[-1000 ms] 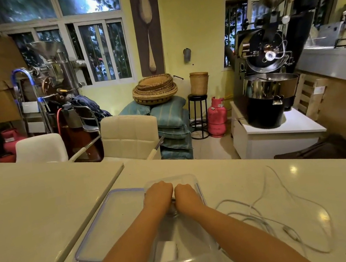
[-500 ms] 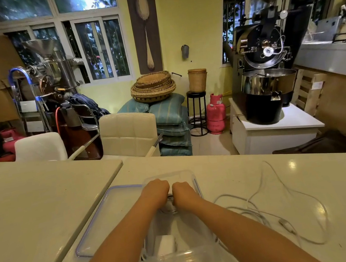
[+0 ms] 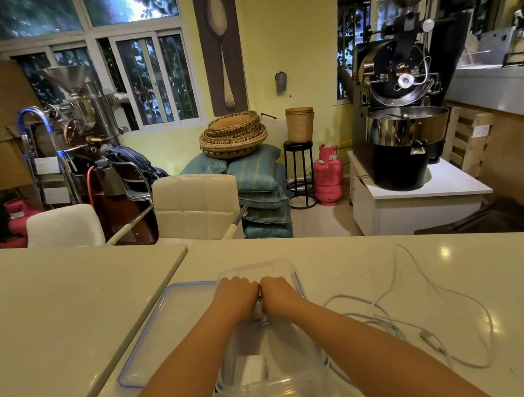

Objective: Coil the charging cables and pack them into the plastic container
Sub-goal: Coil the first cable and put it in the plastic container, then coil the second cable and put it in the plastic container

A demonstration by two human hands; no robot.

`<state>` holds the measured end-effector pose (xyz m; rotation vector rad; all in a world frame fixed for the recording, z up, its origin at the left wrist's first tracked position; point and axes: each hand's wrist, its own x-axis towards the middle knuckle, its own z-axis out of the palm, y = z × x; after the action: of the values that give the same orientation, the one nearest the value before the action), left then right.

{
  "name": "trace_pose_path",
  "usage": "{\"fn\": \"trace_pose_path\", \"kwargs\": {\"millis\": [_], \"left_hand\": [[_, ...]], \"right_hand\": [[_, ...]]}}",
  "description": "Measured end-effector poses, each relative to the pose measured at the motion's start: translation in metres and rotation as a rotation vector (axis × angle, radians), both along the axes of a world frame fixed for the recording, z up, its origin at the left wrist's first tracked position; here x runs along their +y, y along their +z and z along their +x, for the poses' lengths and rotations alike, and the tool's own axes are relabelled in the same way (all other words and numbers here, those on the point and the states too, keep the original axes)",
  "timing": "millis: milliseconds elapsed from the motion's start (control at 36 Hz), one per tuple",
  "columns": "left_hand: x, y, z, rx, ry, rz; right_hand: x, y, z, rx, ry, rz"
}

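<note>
A clear plastic container (image 3: 290,269) stands on the pale counter in front of me. My left hand (image 3: 237,297) and my right hand (image 3: 278,295) are side by side inside its far half, fingers curled down onto a coiled cable (image 3: 258,318) that they mostly hide. A white charger block (image 3: 251,369) lies in the container's near half. Loose white cables (image 3: 434,319) sprawl on the counter to the right of the container, apart from both hands.
The container's blue-rimmed lid (image 3: 158,334) lies flat to the left, by the seam with a second counter slab (image 3: 53,306). Two cream chairs (image 3: 195,203) stand past the counter's far edge. Coffee roasters, baskets and a pink gas cylinder (image 3: 327,175) fill the room behind.
Both hands stay pressed together in the container's far half; only the camera view has shifted slightly. The loose cables on the right have not moved.
</note>
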<state>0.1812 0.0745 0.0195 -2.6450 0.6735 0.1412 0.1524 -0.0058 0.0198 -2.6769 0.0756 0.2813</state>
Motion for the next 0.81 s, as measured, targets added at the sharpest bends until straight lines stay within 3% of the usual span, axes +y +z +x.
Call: {"fn": "trace_pose_path", "kwargs": {"millis": [389,556,806], "left_hand": [[0.004,0.016,-0.002,0.068,0.049,-0.091],[-0.013,0.035,-0.006,0.094,0.075,-0.32],[-0.056,0.046,-0.029,0.139,-0.056,-0.587]], "right_hand": [[-0.012,0.023,-0.002,-0.074,-0.003,0.0],[-0.044,0.052,-0.013,-0.217,-0.031,0.101],[-0.115,0.07,-0.047,-0.264,-0.122,0.16]]}}
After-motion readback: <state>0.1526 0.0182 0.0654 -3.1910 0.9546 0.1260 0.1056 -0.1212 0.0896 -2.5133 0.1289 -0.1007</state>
